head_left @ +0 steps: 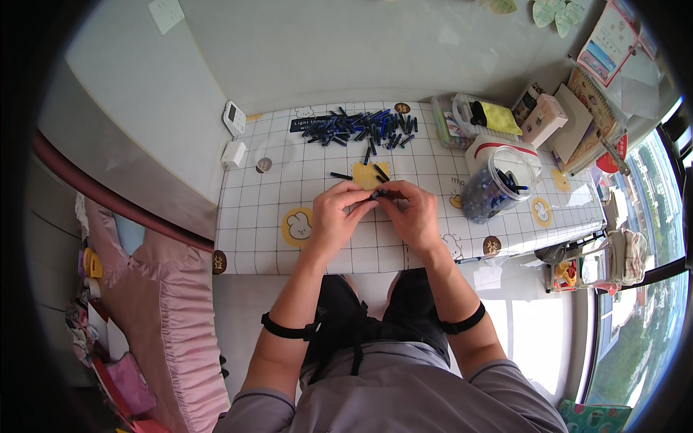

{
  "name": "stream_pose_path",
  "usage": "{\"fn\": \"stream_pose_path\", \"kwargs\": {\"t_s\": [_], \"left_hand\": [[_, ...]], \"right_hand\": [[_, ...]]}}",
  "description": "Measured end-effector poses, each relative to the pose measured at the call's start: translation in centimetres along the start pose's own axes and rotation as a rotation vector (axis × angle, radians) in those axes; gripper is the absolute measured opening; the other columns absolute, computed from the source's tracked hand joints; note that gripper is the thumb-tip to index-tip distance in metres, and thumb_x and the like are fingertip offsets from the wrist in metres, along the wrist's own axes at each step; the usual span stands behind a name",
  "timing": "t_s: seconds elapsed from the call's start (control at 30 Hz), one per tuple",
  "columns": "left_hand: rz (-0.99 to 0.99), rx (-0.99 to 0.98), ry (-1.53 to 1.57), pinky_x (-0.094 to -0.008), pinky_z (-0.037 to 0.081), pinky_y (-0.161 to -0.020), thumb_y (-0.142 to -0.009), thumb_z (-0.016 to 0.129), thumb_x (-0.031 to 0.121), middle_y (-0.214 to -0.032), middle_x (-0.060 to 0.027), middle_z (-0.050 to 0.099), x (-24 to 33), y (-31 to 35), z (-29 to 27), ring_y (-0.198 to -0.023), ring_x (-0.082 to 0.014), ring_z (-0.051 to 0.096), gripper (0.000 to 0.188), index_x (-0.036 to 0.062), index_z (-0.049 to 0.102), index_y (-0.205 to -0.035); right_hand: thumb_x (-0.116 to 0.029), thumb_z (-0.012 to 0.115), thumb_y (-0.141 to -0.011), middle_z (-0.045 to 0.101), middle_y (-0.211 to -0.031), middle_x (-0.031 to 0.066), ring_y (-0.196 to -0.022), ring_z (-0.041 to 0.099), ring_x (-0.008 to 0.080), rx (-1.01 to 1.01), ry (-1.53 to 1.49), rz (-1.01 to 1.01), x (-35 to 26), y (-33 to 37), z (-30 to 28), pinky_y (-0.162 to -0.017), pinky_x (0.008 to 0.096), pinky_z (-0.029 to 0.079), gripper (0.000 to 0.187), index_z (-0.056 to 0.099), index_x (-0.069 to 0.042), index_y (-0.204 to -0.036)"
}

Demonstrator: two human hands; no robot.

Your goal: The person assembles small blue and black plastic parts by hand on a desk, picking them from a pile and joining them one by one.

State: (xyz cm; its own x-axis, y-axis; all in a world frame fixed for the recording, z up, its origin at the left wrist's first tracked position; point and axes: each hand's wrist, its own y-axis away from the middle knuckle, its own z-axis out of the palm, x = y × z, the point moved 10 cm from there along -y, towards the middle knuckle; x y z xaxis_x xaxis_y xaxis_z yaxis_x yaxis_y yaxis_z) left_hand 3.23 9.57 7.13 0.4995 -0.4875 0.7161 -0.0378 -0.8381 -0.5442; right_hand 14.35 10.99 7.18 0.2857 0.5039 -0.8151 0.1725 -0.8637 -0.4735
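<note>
My left hand (333, 216) and my right hand (413, 215) meet above the near middle of the table. Both pinch a small dark ink cartridge (376, 194) between thumbs and forefingers; the fingers cover most of it. Just beyond them, a few loose cartridges (341, 175) lie on and around a yellow patch of the tablecloth. Farther back is a heaped pile of dark blue and black ink cartridges (361, 128). To the right stands a clear plastic jar (481, 196), tilted in view, with bluish pieces inside and several dark cartridges near its mouth.
The white checked tablecloth (274, 195) covers the table. A round clear lid (278, 153) lies at left, near a white timer (234, 117) and a white cube-shaped plug (232, 154). Plastic boxes (451, 123), a yellow-black cloth (498, 117) and a pink box (543, 120) crowd the back right.
</note>
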Motion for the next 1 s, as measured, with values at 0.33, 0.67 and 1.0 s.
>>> {"fn": "stream_pose_path", "kwargs": {"t_s": [0.33, 0.67, 1.0], "left_hand": [[0.001, -0.007, 0.194, -0.0197, 0.043, -0.056, -0.059, 0.060, -0.004, -0.073, -0.0073, 0.053, -0.6, 0.0, 0.1, -0.064, -0.0132, 0.053, 0.016, 0.0002, 0.057, -0.074], [0.016, 0.042, 0.109, -0.0195, 0.043, -0.054, -0.062, 0.058, -0.003, -0.070, -0.0073, 0.055, 0.3, -0.1, -0.3, -0.061, -0.0117, 0.054, 0.015, -0.0017, 0.055, -0.076], [-0.018, 0.036, 0.109, -0.0201, 0.044, -0.056, -0.060, 0.060, -0.003, -0.070, -0.0073, 0.056, -0.5, -0.1, -0.3, -0.063, -0.0122, 0.055, 0.016, -0.0014, 0.055, -0.076]], "right_hand": [[0.002, 0.058, -0.061, 0.056, -0.068, 0.0083, -0.062, 0.056, 0.0145, 0.017, -0.035, -0.026, -0.3, 0.0, -0.4, -0.055, 0.0212, 0.044, 0.014, 0.053, 0.000, -0.074], [0.002, 0.057, -0.062, 0.056, -0.071, 0.0094, -0.063, 0.056, 0.0149, 0.007, -0.070, -0.050, -0.5, 0.0, -0.2, -0.056, 0.0215, 0.044, 0.017, 0.052, 0.000, -0.078], [0.001, 0.056, -0.064, 0.057, -0.070, 0.0089, -0.064, 0.055, 0.0108, -0.052, -0.029, 0.054, 0.3, 0.1, 0.4, -0.057, 0.0202, 0.043, 0.019, 0.053, 0.002, -0.082]]}}
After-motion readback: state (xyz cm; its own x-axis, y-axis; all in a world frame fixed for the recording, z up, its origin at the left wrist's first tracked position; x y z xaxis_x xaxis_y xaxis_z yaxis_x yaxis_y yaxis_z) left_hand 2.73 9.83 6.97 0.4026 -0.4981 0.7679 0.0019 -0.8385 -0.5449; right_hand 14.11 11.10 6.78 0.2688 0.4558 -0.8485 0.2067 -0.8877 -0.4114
